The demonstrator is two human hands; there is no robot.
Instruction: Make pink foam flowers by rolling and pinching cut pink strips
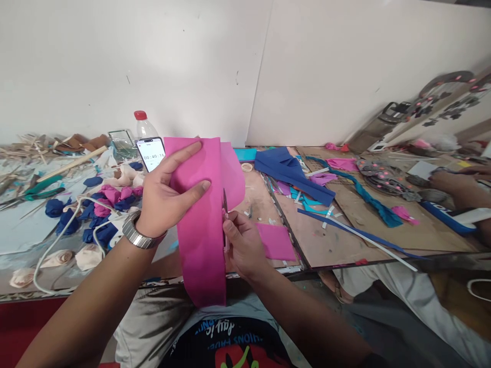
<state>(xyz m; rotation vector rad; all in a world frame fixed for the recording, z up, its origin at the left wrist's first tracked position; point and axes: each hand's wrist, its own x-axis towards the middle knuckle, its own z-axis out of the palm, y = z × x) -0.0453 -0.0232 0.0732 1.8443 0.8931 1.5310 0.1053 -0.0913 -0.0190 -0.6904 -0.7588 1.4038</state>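
A long sheet of bright pink paper or cloth [201, 245] hangs upright in front of me, its lower end dropping past the table edge. My left hand [163, 191], with a metal watch at the wrist, grips it near the upper part, thumb and a finger lying across its face. My right hand [245, 245] is closed on a pair of scissors [225, 200], blades pointing up along the sheet's right edge. The lower part of the scissors is partly hidden by the fingers. A lighter pink flap [233, 176] curves out behind that edge.
Left lie crumpled blue and pink pieces [109, 199], a white cord [57, 245], green-handled pliers [44, 189] and a phone [151, 153] before a bottle [142, 125]. Rightward are blue strips [291, 171], a flat pink piece [276, 241] and another person's hand [456, 181].
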